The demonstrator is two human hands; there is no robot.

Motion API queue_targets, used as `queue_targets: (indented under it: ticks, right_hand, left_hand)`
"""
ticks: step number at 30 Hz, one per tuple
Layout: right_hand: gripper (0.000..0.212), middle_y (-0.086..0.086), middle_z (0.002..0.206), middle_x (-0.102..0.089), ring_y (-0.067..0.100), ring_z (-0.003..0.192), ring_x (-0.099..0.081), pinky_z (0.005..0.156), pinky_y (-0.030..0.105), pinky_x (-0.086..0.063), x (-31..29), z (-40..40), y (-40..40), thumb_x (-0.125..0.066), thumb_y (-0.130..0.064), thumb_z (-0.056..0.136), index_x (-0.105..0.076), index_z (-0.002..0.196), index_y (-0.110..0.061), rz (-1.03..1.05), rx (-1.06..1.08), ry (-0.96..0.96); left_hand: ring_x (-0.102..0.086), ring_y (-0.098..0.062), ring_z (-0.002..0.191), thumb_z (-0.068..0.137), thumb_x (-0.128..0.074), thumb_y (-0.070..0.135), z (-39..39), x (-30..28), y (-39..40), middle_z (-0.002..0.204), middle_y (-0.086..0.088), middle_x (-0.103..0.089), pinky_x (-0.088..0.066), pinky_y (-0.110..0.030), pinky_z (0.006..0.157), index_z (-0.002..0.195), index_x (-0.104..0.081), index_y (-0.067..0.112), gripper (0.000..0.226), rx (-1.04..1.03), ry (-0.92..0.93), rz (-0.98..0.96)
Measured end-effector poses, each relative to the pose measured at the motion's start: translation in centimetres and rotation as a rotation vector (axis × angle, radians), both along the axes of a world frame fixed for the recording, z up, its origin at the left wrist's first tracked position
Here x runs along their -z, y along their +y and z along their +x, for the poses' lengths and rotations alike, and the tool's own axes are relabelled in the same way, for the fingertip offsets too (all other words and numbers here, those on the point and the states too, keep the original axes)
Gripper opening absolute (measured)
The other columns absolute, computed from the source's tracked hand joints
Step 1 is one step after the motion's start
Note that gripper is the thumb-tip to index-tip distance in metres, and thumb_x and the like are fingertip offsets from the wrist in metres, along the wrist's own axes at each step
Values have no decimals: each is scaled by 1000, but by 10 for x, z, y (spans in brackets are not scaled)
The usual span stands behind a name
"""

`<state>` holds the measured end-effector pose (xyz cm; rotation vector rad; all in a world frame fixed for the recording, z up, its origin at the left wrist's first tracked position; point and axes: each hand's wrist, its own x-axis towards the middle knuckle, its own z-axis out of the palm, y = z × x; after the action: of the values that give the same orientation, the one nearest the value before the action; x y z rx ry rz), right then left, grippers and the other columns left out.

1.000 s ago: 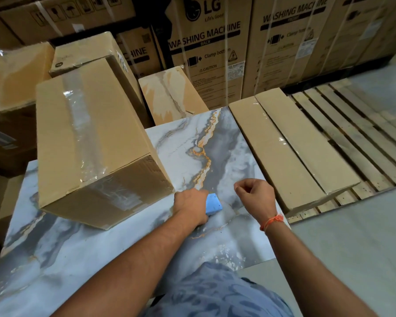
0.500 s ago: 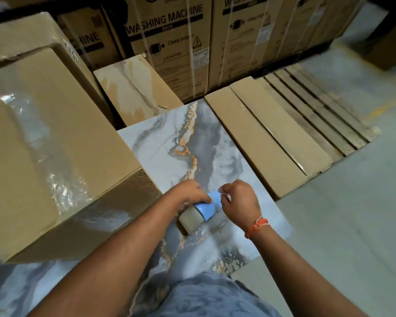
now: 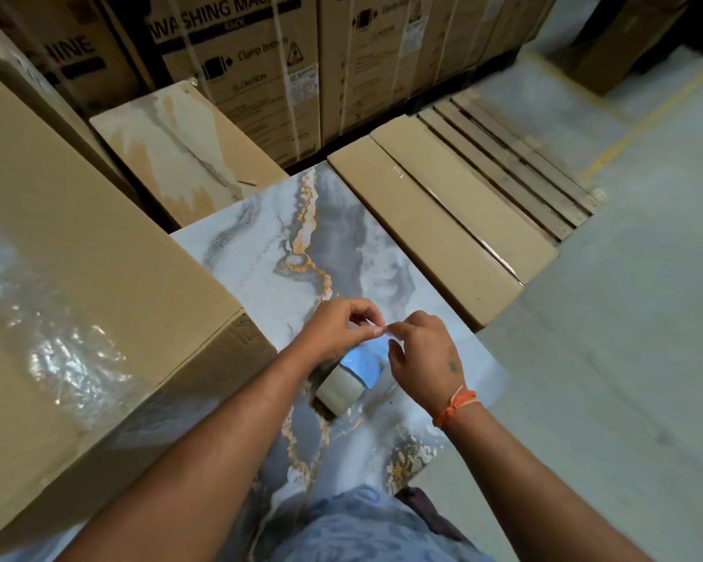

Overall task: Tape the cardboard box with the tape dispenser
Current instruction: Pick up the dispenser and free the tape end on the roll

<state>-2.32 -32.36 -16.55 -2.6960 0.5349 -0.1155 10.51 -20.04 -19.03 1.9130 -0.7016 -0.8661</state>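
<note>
- The cardboard box is matt brown, with a glossy, wrinkled tape strip.
- The tabletop looks like polished marble.
- The tape dispenser is smooth blue plastic.
- The floor is matt grey concrete.

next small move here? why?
Probably draw the pinched tape end out from the roll. Both hands meet over the tape dispenser: the left hand holds it above the marble slab, and the right hand pinches at what looks like the tape's free end. The cardboard box sits apart to the left, so a free length of tape seems needed first.
</note>
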Motion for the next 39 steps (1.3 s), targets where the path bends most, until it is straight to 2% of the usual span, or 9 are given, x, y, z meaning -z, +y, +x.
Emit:
queue_targets:
  ticks: [3,6,10,13,16,27,30,35,39]
  right_hand:
    - [32,12,89,-65,36,88,-59,70,43,-52,4,-3,2,-67,-11,82,-72,113,-10,-83,17,23]
    - [48,11,100,-66,32,95,-58,82,44,-52,9,-6,5,-68,-17,84,-59,130,-8,-7,152,-12]
    - [45,1,96,-67,14,75,-62,73,31,-51,7,-10,5,-74,-26,83,-61,126,-23,486,548,-28]
    - [34,3,75,-66,9,59,-58,62,26,-48,14,-15,7,-73,-19,87,-65,120,-20,889,598,-49]
    - [20,7,78,-69,5,66,-65,61,20,-50,19,-16,13,-71,-15,90,-71,111,-14,1077,631,-142]
    - [13,-3,76,-71,7,67,-59,60,18,-48,26,-11,24,-73,-19,90,-80,92,-9,1160,817,-284]
    - [13,-3,76,-71,7,68,-59,63,21,-49,27,-11,26,-73,-19,90,-79,90,-8,1190,836,-287]
    - [14,-2,77,-71,8,69,-60,62,21,-48,28,-10,27,-73,-20,89,-79,89,-7,1227,862,-270]
    - [16,0,74,-70,9,66,-61,60,21,-47,30,-9,28,-75,-22,88,-78,84,-7,1238,889,-260]
  left_hand:
    - [-67,0,81,89,-75,11,-1,4,0,90,-2,-78,-52,-13,78,92,-78,11,4,-40,22,-68]
    - [-66,1,81,91,-73,11,-2,9,1,89,2,-76,-51,-14,78,93,-76,10,4,-63,32,-80]
    - [-61,-1,77,95,-70,15,-3,13,5,85,7,-70,-51,-19,76,95,-74,11,5,-80,81,-76]
    - [-57,-2,73,96,-67,17,-3,13,7,80,12,-66,-49,-17,73,97,-72,12,7,-75,96,-69]
    - [-56,0,70,97,-67,16,-3,11,7,79,11,-65,-48,-15,69,97,-72,12,7,-78,109,-58]
    - [-65,3,80,93,-73,20,-13,6,-2,92,8,-76,-49,-6,72,102,-79,19,11,-244,45,42]
    - [-72,-10,88,88,-77,28,-12,10,-4,92,5,-76,-58,-23,82,101,-79,25,13,-346,69,97]
    - [-68,-6,80,86,-80,31,-9,8,-1,85,9,-75,-50,-18,69,91,-78,19,12,-322,79,190]
    - [-70,-14,79,85,-80,27,-9,5,-2,82,2,-75,-57,-28,74,89,-78,15,13,-316,149,211]
